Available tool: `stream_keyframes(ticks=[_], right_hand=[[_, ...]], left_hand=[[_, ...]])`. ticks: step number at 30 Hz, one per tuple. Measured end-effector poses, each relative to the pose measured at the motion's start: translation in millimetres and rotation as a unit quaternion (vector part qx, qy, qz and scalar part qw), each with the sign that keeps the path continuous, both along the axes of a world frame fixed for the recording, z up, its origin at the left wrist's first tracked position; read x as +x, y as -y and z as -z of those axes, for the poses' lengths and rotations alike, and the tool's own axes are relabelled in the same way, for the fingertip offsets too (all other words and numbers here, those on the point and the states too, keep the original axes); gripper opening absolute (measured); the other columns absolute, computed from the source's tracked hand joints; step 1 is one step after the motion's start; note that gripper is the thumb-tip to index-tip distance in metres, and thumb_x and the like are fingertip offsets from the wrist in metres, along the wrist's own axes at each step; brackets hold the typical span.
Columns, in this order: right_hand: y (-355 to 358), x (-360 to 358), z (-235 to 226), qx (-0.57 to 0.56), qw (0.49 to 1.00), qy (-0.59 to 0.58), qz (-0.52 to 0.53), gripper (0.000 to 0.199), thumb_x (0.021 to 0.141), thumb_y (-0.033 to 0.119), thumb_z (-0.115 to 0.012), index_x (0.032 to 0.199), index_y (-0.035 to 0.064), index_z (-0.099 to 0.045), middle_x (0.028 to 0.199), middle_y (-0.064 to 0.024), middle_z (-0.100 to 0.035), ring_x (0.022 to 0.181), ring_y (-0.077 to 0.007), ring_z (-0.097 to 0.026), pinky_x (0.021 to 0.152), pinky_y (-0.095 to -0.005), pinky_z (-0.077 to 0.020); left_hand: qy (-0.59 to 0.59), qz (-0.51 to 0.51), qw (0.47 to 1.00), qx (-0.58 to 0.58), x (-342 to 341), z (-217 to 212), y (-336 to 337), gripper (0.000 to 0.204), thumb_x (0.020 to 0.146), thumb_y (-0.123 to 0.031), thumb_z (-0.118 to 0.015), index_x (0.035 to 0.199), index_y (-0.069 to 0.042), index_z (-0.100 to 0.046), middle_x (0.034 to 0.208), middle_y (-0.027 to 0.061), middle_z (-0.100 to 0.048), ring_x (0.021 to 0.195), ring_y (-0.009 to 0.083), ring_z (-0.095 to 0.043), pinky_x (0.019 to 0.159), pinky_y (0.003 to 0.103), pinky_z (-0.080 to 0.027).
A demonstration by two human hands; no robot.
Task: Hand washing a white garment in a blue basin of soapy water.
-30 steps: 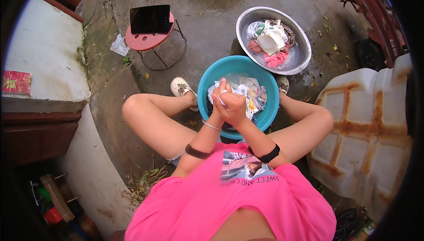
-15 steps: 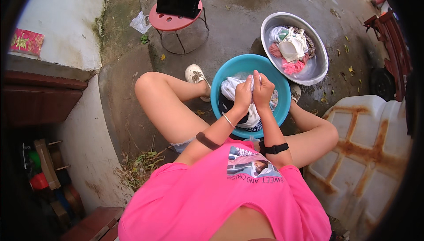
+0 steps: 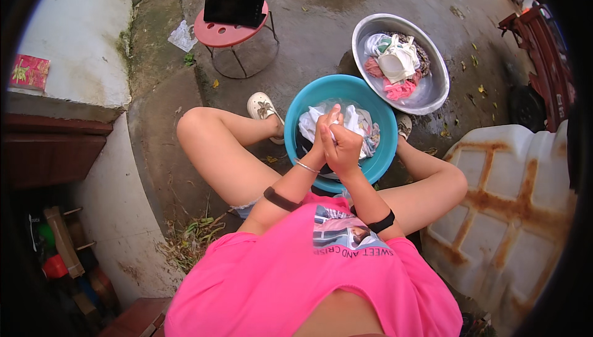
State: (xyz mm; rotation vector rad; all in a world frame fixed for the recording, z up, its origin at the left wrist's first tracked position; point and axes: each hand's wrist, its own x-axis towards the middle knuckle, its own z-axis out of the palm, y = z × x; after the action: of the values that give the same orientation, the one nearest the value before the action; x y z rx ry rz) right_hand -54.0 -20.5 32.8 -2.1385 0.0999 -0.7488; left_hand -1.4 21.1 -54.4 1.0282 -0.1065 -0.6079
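Keep your left hand [image 3: 325,132] and right hand [image 3: 341,147] clamped together on the white cloth [image 3: 353,122] above the teal basin [image 3: 309,105], rubbing fold against fold low over the water.

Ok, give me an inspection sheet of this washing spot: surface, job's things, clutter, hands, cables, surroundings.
Surface: wet concrete ground, scattered leaves.
Job's things: blue basin between the knees, holding white cloth and other laundry.
Clutter: metal basin with pink and white clothes; plastic scrap by the stool.
Hands: left hand and right hand pressed together over the blue basin, both shut on the cloth.
Cables: nothing seen.
Surroundings: pink stool carrying a dark tablet; rust-stained white tank on the right; white wall on the left.
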Motion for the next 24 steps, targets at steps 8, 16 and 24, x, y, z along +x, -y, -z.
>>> stream_keyframes(ticks=[8, 16, 24], right_hand=[[26, 14, 24, 0.108, 0.990, -0.010, 0.086, 0.031, 0.085, 0.020, -0.057, 0.062, 0.0000, -0.053, 0.050, -0.0170, -0.042, 0.040, -0.0231, -0.042, 0.042, -0.0331, -0.0309], [41, 14, 43, 0.201, 0.966, -0.098, 0.133, 0.040, 0.089, 0.027, -0.053, 0.062, -0.0017, -0.049, 0.048, -0.0123, -0.040, 0.045, -0.0118, -0.035, 0.043, -0.0324, -0.0300], [51, 11, 35, 0.042, 0.989, -0.047, 0.136, 0.037, 0.087, 0.024, -0.055, 0.058, 0.0025, -0.051, 0.050, -0.0150, -0.048, 0.041, -0.0247, -0.042, 0.045, -0.0307, -0.0339]], left_hand=[[0.014, -0.082, 0.988, 0.132, -15, -25, 17, 0.043, 0.095, -0.033, -0.041, 0.065, -0.004, -0.053, 0.059, -0.0015, -0.048, 0.052, 0.0066, -0.038, 0.047, 0.026, -0.030], [-0.060, 0.019, 0.989, 0.136, -16, -51, 5, 0.036, 0.095, -0.033, -0.041, 0.073, -0.007, -0.055, 0.063, -0.0027, -0.047, 0.055, 0.0064, -0.041, 0.048, 0.022, -0.031], [-0.008, 0.095, 0.983, 0.157, -7, -50, 3, 0.037, 0.096, -0.031, -0.038, 0.104, -0.001, -0.059, 0.092, 0.0085, -0.060, 0.084, 0.0126, -0.054, 0.072, 0.027, -0.043]])
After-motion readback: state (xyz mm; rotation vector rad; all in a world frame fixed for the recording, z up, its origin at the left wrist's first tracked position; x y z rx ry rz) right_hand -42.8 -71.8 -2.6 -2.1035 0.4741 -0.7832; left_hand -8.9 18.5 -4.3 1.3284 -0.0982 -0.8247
